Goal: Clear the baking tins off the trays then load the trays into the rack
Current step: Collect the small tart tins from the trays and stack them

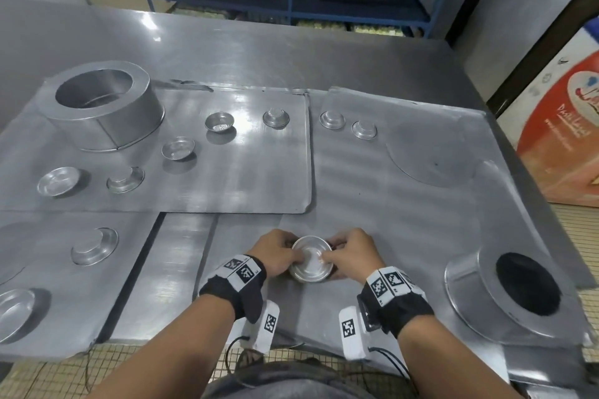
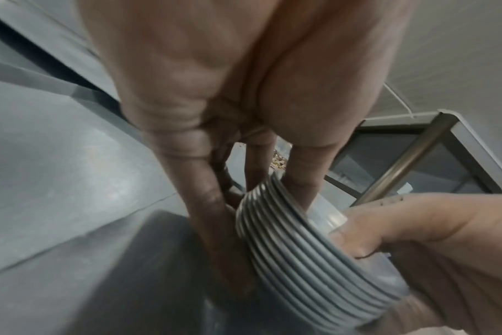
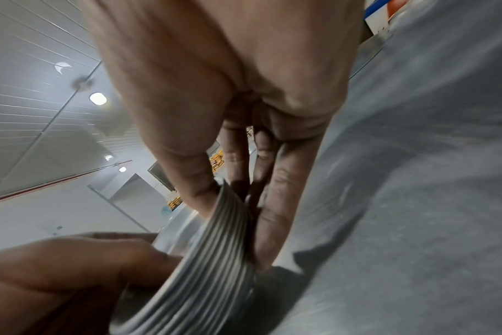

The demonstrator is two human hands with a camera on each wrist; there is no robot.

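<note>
1. From the head camera, our left hand [image 1: 275, 253] and right hand [image 1: 351, 254] grip a stack of small tins [image 1: 311, 259] between them, fingers curled round its sides. The stack is at the near middle of the steel table [image 1: 291, 52], over a tray [image 1: 421, 220]. Further back on the left lies another tray [image 1: 243, 178] with loose small tins [image 1: 219, 122] and a big round tin [image 1: 103, 107] on it. Two small tins [image 1: 364, 129] sit upside down on the right tray, and a second big tin [image 1: 505, 288] lies at its near right corner. A blue shelf [image 1: 291, 3] of bagged goods stands behind the table.

2. From the left wrist, our left fingers [image 2: 209, 204] press the far side of the stack [image 2: 301, 249], whose many rims show as ridges. Our right thumb [image 2: 387, 231] lies on its top.

3. From the right wrist, our right fingers [image 3: 275, 204] clamp the stack [image 3: 209, 260] from the side, and our left hand [image 3: 57, 272] holds it from the other side, just above the tray [image 3: 416, 204].
</note>
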